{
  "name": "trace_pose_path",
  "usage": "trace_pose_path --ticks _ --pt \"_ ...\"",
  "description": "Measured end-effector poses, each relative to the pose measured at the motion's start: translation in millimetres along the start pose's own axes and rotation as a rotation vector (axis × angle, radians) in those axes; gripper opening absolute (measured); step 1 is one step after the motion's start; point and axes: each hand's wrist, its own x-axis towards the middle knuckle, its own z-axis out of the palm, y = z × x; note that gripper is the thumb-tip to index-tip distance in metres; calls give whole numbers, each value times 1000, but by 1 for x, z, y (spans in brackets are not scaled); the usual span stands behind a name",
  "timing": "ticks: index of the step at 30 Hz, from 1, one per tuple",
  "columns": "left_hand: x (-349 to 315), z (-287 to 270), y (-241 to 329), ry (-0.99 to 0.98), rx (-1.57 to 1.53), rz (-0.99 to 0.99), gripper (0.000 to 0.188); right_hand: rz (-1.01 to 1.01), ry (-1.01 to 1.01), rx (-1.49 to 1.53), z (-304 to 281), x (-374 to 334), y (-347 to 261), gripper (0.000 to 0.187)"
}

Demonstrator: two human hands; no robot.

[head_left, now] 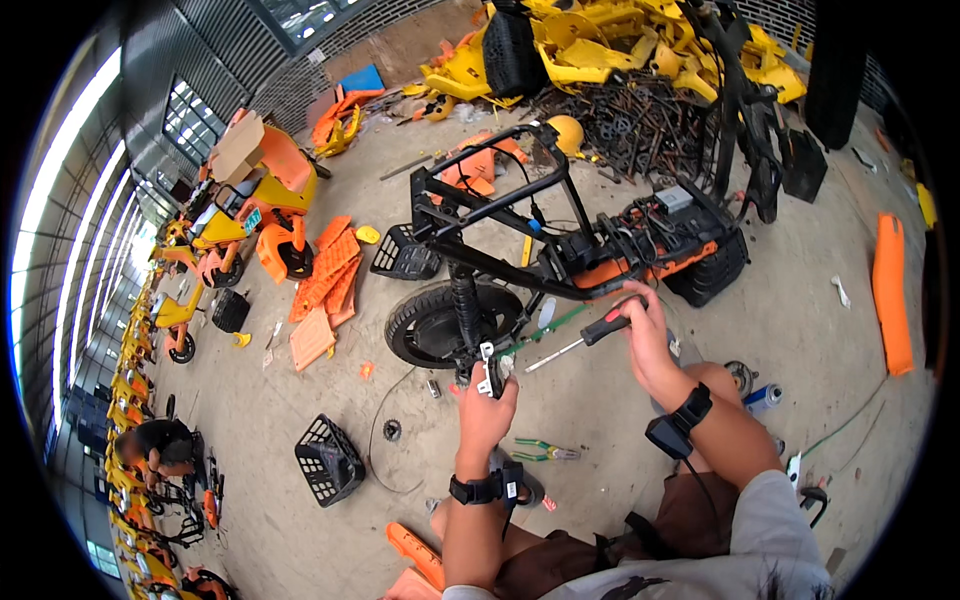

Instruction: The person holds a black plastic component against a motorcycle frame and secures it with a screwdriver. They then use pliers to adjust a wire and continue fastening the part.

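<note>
My left hand [488, 412] is closed around a small silver-and-black metal part [489, 372], beside the hub of the black wheel [432, 328]. Whether that part is still fixed to the wheel, I cannot tell. In my right hand [650, 340] is a screwdriver [603, 328] with a black and red handle, its shaft pointing left and down towards the wheel. Both hands are in front of a stripped scooter frame [500, 205] of black tubes, lying low on the floor with its wiring exposed. Green-handled pliers [545, 450] lie on the concrete near my left forearm.
A black basket [330, 460], a small toothed disc [391, 430] and a thin cable lie at left. Orange panels [330, 275] are further off. At right are a spray can [763, 396] and a long orange panel [890, 295]. Another person [165, 445] crouches far left by scooters.
</note>
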Motion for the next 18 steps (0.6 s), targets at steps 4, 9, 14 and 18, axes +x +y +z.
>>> trace_pose_path --ticks 4,9,14,18 --pt "-4 14 5 -78 70 -12 29 42 -128 -59 6 -10 2 22" --pt "-2 32 5 -80 133 129 28 -260 -445 -529 20 -36 4 17" --pt "-1 39 6 -145 200 178 29 -466 -558 -647 30 -41 7 24" --pt "-4 42 8 -187 194 188 32 -507 -543 -638 32 -41 13 20"
